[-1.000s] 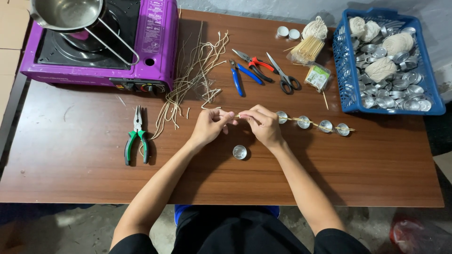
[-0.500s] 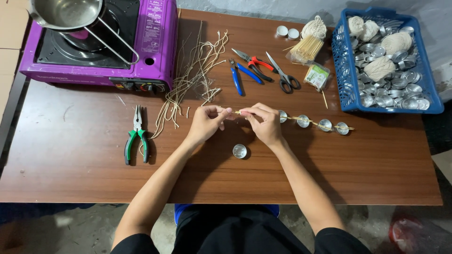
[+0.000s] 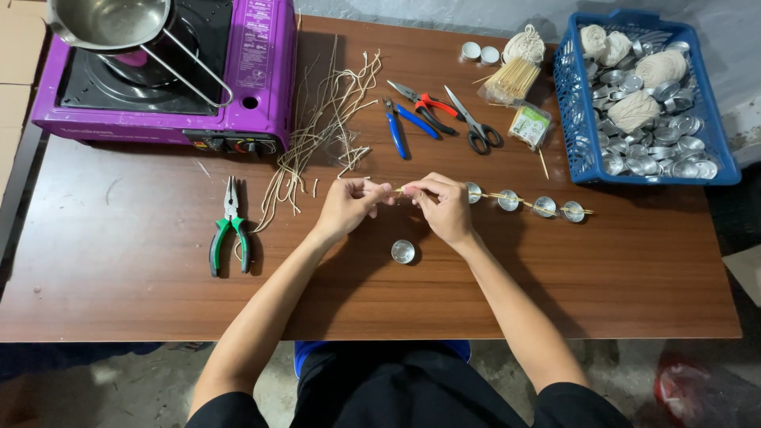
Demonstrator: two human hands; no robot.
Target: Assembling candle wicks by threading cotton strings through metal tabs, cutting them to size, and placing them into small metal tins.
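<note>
Wooden table: near edge bare; left hand, right hand pinching wick mid-table.

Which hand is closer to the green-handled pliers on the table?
The left hand. It is to the right of the green-handled pliers, past some loose wick strands. The right hand is farther right, beyond the left hand.

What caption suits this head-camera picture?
Left hand and right hand pinch a thin wick above a wooden table, beside small metal cups.
</note>
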